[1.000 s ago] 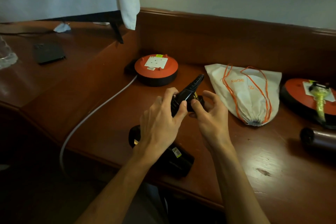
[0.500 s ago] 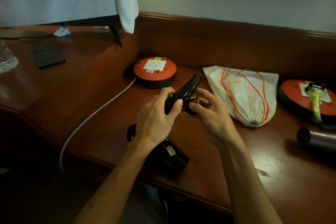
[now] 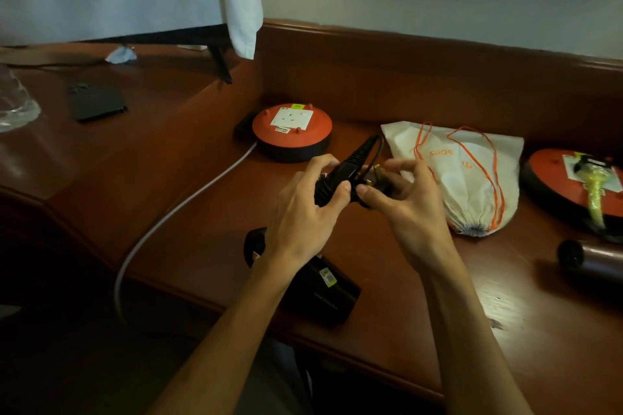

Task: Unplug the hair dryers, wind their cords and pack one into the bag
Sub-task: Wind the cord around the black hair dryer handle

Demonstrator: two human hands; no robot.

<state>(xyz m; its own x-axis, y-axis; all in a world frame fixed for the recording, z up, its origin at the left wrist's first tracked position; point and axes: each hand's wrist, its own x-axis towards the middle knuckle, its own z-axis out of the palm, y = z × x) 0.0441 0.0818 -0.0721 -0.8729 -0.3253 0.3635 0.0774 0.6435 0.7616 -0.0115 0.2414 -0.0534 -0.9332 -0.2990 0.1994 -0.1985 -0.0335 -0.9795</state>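
Note:
A black hair dryer [image 3: 323,283] lies on the wooden desk [image 3: 438,296] under my left forearm, its handle [image 3: 350,168] pointing up and away with the cord wound round it. My left hand [image 3: 303,209] grips that handle. My right hand [image 3: 408,205] holds the black plug [image 3: 374,180], whose brass pins show, right beside the handle. A white drawstring bag [image 3: 472,178] with orange cords lies flat to the right. A second, dark brown hair dryer [image 3: 593,261] lies at the far right, cut off by the frame edge.
An orange extension reel [image 3: 291,131] with an empty white socket sits behind my hands, its grey cable [image 3: 175,212] running off the desk's front edge. A second orange reel [image 3: 573,185] holds a plug with a yellow wrapped cord. A dark phone [image 3: 96,101] lies far left.
My right hand has brought the plug end round beside the handle, and the last loop of cord now arcs over the handle's tip. The left hand keeps its grip.

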